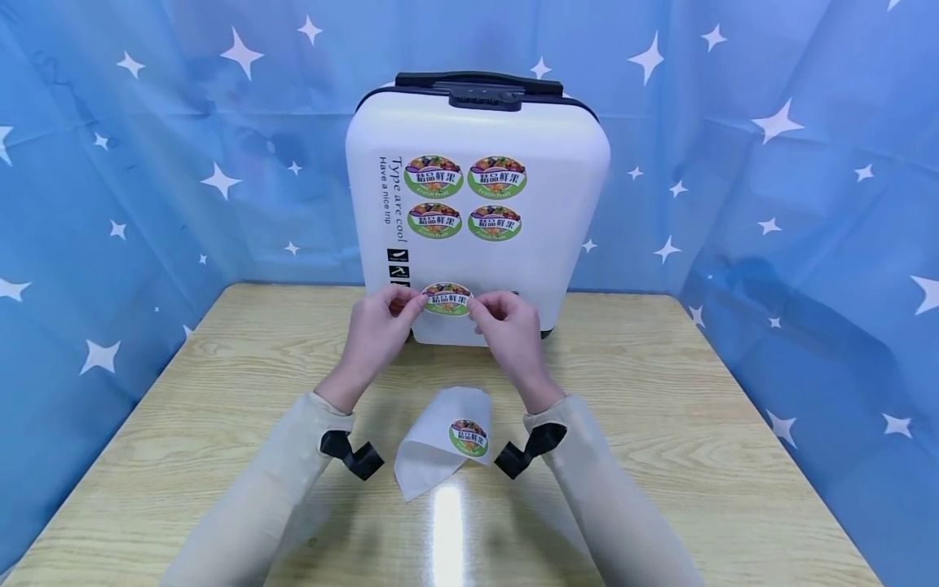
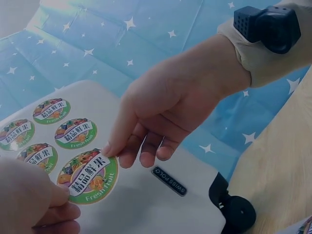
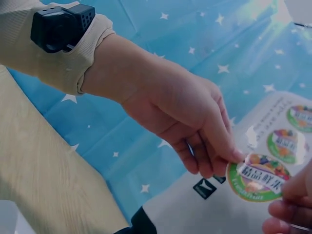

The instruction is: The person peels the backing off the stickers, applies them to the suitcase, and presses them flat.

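Observation:
An oval fruit sticker [image 1: 447, 299] is held at both ends in front of the lower part of a white suitcase [image 1: 484, 261]. My left hand [image 1: 377, 334] pinches its left end between thumb and fingertip. On the other side, my right hand [image 1: 511, 338] pinches the right end. In the left wrist view the sticker [image 2: 87, 175] looks flat and face out; I cannot tell whether its back touches the case. Above it, matching stickers [image 1: 434, 177] are stuck on the case in two rows of two.
A curled white backing sheet [image 1: 443, 440] bearing one more sticker [image 1: 468, 438] lies on the wooden table [image 1: 631, 424] between my forearms. The suitcase stands upright at the table's back, its black handle [image 1: 480, 81] on top. Blue star-printed cloth [image 1: 183, 147] hangs behind and at both sides.

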The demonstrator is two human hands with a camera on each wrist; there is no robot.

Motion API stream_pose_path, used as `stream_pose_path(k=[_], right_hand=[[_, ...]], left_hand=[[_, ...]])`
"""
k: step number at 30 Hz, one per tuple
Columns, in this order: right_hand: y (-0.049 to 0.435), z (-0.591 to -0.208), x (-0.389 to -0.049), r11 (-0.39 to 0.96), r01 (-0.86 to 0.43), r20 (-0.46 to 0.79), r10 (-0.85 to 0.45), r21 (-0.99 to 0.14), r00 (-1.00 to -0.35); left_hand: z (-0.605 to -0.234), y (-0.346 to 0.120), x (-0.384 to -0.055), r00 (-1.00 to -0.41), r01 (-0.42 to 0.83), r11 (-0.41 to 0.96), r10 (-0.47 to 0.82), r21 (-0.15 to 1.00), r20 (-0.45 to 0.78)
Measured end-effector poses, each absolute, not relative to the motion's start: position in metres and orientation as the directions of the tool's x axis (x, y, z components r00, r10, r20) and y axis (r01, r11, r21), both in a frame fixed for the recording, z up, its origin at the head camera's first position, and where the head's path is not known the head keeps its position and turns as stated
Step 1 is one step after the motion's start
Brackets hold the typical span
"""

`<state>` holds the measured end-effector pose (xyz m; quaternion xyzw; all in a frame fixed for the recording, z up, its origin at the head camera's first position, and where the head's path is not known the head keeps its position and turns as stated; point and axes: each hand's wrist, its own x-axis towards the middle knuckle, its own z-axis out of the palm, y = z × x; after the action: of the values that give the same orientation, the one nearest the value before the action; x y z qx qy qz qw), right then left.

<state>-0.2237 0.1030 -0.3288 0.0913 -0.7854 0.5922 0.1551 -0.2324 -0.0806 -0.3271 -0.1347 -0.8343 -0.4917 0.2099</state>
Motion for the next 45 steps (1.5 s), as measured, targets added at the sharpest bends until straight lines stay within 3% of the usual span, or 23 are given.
stream_pose_path(k=[9, 18, 31, 45], right_hand=[[0.099, -0.322, -0.237, 0.297, -0.321, 0.352, 0.054, -0.899, -0.935], [0.1, -0.31, -0.25, 0.333, -0.333, 0.375, 0.067, -0.882, -0.925], [0.094, -0.31, -0.26, 0.329, -0.331, 0.378, 0.088, -0.885, -0.922], [0.084, -0.31, -0.27, 0.349, -0.377, 0.431, 0.088, -0.858, -0.898]], left_hand=[[-0.319, -0.079, -0.245, -0.883, 0.402, 0.494, -0.015, 0.771, 0.47], [-0.315, -0.077, -0.26, -0.841, 0.457, 0.503, -0.024, 0.734, 0.54], [-0.312, -0.079, -0.264, -0.83, 0.455, 0.529, -0.038, 0.716, 0.556], [-0.31, -0.083, -0.273, -0.757, 0.525, 0.565, -0.032, 0.637, 0.653]])
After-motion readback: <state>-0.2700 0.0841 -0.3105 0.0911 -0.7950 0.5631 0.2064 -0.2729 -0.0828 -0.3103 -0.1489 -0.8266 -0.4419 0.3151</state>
